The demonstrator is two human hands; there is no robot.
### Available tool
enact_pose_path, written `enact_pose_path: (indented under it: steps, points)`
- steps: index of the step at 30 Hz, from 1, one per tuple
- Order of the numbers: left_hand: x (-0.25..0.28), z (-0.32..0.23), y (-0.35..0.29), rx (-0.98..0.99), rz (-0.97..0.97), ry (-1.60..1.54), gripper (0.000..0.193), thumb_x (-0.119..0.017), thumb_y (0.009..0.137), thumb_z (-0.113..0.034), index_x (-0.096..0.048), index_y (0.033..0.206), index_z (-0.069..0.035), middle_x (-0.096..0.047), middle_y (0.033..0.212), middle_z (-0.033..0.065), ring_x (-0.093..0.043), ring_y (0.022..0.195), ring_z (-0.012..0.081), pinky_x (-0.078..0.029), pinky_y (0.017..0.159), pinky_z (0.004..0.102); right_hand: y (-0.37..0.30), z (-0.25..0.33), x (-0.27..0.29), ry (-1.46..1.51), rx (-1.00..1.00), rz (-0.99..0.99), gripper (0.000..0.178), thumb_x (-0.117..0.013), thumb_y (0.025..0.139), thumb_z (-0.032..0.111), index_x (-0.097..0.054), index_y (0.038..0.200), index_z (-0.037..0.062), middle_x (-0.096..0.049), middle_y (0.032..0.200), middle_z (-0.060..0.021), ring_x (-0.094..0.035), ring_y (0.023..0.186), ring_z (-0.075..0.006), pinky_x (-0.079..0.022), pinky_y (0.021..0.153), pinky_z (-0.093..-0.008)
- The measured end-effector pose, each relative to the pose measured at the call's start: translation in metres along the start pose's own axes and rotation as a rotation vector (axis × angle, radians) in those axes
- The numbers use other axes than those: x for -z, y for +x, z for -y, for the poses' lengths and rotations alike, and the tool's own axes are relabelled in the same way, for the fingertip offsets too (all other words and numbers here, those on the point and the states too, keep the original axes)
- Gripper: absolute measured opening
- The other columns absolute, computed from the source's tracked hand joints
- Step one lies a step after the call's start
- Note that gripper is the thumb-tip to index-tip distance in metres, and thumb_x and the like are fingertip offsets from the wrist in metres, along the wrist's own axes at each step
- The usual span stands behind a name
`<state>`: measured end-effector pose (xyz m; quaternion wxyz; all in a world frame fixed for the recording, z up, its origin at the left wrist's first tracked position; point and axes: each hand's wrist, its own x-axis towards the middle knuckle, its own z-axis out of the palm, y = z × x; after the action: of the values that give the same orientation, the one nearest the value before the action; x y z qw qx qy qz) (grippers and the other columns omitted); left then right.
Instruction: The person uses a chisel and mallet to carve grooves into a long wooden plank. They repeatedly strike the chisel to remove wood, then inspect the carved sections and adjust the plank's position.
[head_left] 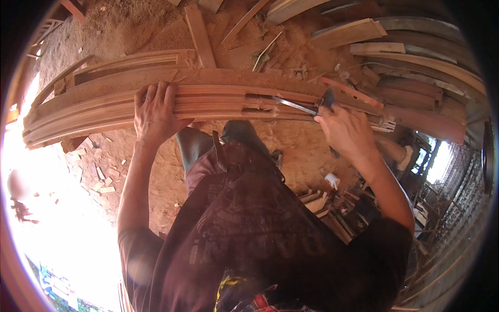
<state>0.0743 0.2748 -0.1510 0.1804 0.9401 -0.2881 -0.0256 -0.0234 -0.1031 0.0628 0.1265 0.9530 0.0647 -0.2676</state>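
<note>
The left hand (156, 113) is clasping the long wooden strips (210, 99), its grip spread from their far edge to their near edge. The right hand (345, 130) is holding a metal-bladed tool (294, 105) in a closed grip, the blade pointing left toward slots (258, 110) in the strips, which are lying crosswise before the person, beside a broad plank (223, 77).

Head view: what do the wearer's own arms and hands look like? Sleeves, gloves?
Left hand and right hand are ungloved, no watch visible. Forearms are bare; dark short sleeves end near the elbows.
</note>
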Motion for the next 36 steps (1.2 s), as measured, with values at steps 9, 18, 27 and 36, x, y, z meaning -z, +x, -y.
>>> enact_pose_path:
  steps: [9,18,27,36]
  points:
    - [-0.008,0.002,0.0,-0.038,-0.07,-0.078,0.086,-0.094,0.066,-0.05,-0.061,0.132,-0.007,-0.066,0.127,0.0126,-0.06,0.126,0.0339,-0.04,0.114,0.0534,-0.01,0.013,0.066,-0.182,-0.08,0.368,0.056,-0.062,0.107,0.026,-0.05,0.161,0.03,-0.068,0.135,-0.0232,-0.072,0.111,-0.041,-0.054,0.093,-0.0523]
    - [0.0,-0.001,0.003,-0.011,-0.055,-0.11,0.087,-0.098,0.057,-0.043,-0.063,0.128,-0.008,-0.069,0.127,0.0106,-0.063,0.125,0.0307,-0.04,0.116,0.0498,-0.011,0.073,0.151,-0.393,-0.02,0.406,0.048,-0.069,0.103,0.031,-0.065,0.151,0.0387,-0.075,0.104,-0.0168,-0.07,0.09,-0.035,-0.049,0.085,-0.0457]
    - [0.002,-0.006,0.002,-0.013,-0.01,-0.051,0.085,-0.097,0.061,-0.048,-0.064,0.128,-0.007,-0.069,0.127,0.0124,-0.063,0.124,0.0322,-0.04,0.115,0.0515,-0.041,-0.065,0.031,0.201,0.001,-0.053,0.048,-0.082,0.091,0.033,-0.076,0.138,0.0302,-0.081,0.115,-0.0103,-0.077,0.098,-0.0342,-0.059,0.081,-0.0432]
    - [0.01,-0.004,0.005,-0.003,-0.053,0.006,0.088,-0.1,0.055,-0.047,-0.063,0.124,-0.006,-0.068,0.119,0.0108,-0.063,0.12,0.0319,-0.041,0.112,0.051,-0.048,-0.045,0.084,-0.093,0.057,-0.111,0.043,-0.081,0.093,0.034,-0.078,0.135,0.0295,-0.079,0.102,-0.0099,-0.074,0.091,-0.0337,-0.055,0.075,-0.0426]
